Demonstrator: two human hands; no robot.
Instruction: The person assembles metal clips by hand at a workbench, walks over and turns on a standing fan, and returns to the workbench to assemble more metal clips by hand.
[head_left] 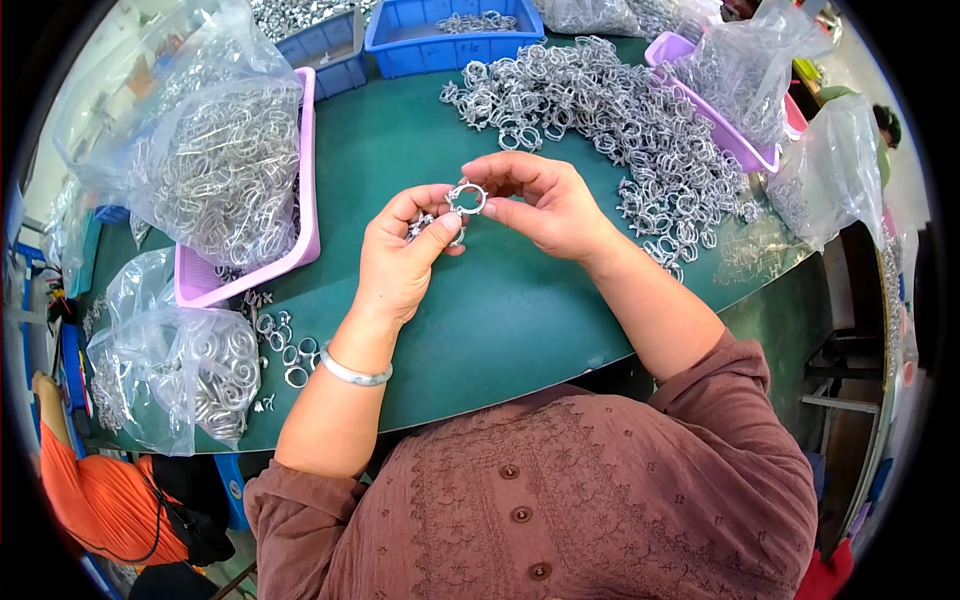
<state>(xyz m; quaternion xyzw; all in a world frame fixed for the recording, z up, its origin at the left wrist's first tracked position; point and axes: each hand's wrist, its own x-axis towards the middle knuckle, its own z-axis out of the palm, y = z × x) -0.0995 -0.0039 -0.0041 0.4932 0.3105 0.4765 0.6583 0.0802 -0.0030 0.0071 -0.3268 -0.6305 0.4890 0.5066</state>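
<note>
Over the middle of the green table, a silvery metal ring [467,199] with small lugs on its rim is held between both hands. My left hand [405,245] pinches its left edge between thumb and fingers. More small metal rings [422,226] sit in the curl of the same hand, partly hidden by its fingers. My right hand [540,203] grips the right side of the ring with thumb and forefinger. Beyond it and to the right spreads a large heap of similar metal rings [620,110] on the table.
At left, a pink basket [310,190] holds a bulging bag of metal parts [225,170]. Nearer lie a bag of spiral pieces [222,375] and several loose rings [297,376]. Blue bins [450,60] line the back; another pink basket [725,135] stands right. A person in orange [110,495] is lower left.
</note>
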